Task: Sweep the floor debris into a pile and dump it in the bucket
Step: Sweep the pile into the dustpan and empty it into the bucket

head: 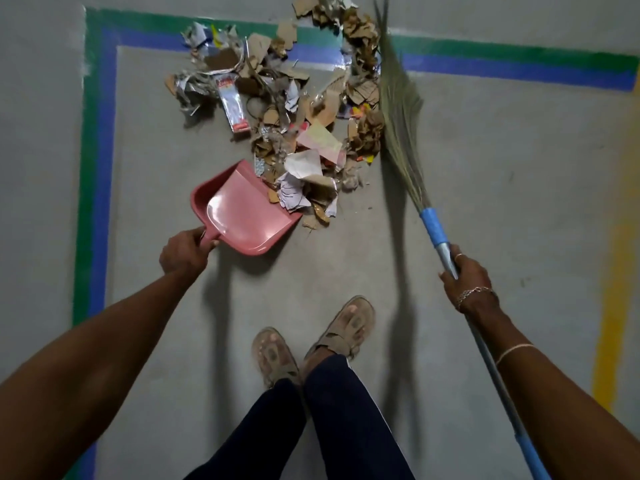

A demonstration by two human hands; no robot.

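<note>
Broom (398, 105) bristles blurred (tips cropped above); left hand (185, 252) hides handle of dustpan (242, 216)

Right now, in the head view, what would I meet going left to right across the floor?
green-blue stripe down the left edge → left hand → pink dustpan → broom bristles → right hand → yellow stripe

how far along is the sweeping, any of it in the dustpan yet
Done: the debris is gathered into one loose pile. In hand: the left hand holds the dustpan at the pile's near edge, a few scraps on its lip; the right hand holds the broom against the pile's right side. Left: sweeping the bulk in and dumping it; no bucket is in view.
</note>
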